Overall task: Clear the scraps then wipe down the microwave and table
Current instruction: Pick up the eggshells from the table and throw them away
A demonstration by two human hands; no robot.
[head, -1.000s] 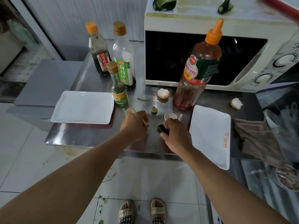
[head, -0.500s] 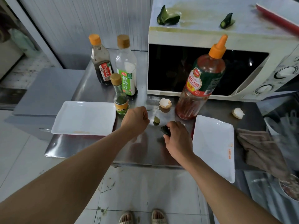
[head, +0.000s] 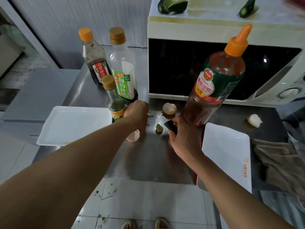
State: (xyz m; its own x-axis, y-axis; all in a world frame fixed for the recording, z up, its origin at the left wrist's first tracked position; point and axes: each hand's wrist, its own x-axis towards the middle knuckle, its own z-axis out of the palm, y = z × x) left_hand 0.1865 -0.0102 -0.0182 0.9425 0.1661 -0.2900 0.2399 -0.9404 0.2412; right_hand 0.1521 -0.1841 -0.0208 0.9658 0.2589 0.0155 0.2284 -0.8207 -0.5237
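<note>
Right hand [head: 184, 134] fingers pinch a dark cucumber piece [head: 170, 127], long axis tilted up-left; left hand [head: 137, 115] fingers curl around an eggshell [head: 133, 136]; two more eggshells lie beyond on the counter [head: 153, 159]

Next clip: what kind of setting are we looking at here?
Most likely a small kitchen prep area, perhaps commercial: a stainless steel table carries a white microwave, several sauce bottles and eggshell scraps, with a tiled floor below.
</note>
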